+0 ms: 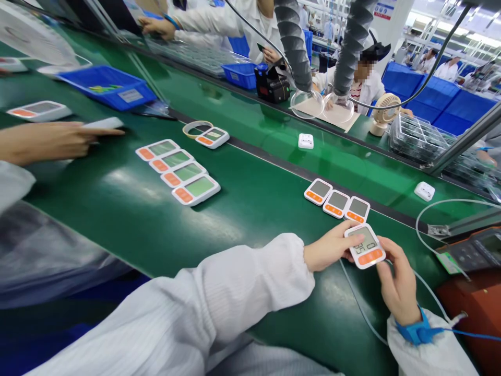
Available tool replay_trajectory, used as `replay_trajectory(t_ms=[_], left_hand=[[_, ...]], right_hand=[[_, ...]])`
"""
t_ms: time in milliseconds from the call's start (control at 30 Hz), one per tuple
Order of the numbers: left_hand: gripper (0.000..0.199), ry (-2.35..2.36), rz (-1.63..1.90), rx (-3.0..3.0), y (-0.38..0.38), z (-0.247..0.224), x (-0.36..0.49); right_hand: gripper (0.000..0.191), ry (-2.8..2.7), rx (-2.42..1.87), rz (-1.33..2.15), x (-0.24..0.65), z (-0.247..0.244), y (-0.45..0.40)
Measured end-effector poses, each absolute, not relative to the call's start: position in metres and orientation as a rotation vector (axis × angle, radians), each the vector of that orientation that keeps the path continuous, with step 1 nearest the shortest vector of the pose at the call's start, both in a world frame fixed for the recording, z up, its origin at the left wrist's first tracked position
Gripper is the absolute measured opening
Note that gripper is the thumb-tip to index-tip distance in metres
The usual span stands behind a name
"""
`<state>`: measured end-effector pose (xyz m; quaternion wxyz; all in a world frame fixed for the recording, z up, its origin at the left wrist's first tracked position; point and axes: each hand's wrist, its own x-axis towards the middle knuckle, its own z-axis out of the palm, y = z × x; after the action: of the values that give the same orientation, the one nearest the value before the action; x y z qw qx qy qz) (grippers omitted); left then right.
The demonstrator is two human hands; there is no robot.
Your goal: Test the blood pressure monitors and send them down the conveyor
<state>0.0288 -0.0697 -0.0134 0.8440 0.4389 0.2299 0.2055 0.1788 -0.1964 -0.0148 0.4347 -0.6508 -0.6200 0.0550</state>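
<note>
My left hand (331, 247) grips a small white digital device (365, 246) by its left side, thumb lying over the screen. Dark digits show on its LCD, above an orange button strip. My right hand (400, 282) curls at the device's right edge, index finger against the side and thumb below; its other fingers are partly hidden. A blue wrist strap (415, 328) circles the right wrist. Just beyond the hands, three similar devices with blank screens, among them a leftmost device (318, 191), lie in a touching row.
Several devices with green-tinted screens (201, 186) lie left of centre, near a tape roll (197, 129). A co-worker's hand (50, 142) holds another device at left. A blue tray (109, 89) stands behind it. Cables (362, 308) and an orange-brown instrument (475, 248) occupy the right.
</note>
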Motion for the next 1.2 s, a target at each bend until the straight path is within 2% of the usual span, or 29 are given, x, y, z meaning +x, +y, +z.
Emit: replay_trajectory(t_ms=[100, 233, 367, 433, 600, 933, 1067, 1200], left_hand=[[0.059, 0.467, 0.396, 0.970, -0.064, -0.010, 0.027], [0.060, 0.479, 0.399, 0.894, -0.064, -0.011, 0.032], [0.059, 0.421, 0.413, 0.793, -0.065, -0.013, 0.035], [0.060, 0.385, 0.356, 0.835, -0.063, -0.013, 0.033], [0.084, 0.328, 0.138, 0.949, -0.057, -0.010, 0.026], [0.080, 0.418, 0.323, 1.064, -0.042, -0.005, 0.022], [0.087, 0.470, 0.450, 1.119, -0.017, -0.001, 0.015], [0.095, 0.581, 0.531, 1.193, 0.002, 0.001, 0.008]], right_hand=[[0.036, -1.447, -1.718, 0.200, 0.184, -0.020, -0.197], [0.041, -1.583, -1.706, 0.272, 0.187, -0.025, -0.194], [0.028, -1.631, -1.726, 0.124, 0.186, -0.024, -0.190], [0.028, -1.655, -1.740, 0.040, 0.187, -0.023, -0.189], [0.034, -1.661, -1.852, -0.116, 0.191, -0.025, -0.189], [0.048, -1.651, -2.025, -0.124, 0.194, -0.029, -0.188], [0.055, -1.691, -1.996, 0.005, 0.194, -0.033, -0.186], [0.051, -1.705, -1.922, 0.280, 0.191, -0.034, -0.187]])
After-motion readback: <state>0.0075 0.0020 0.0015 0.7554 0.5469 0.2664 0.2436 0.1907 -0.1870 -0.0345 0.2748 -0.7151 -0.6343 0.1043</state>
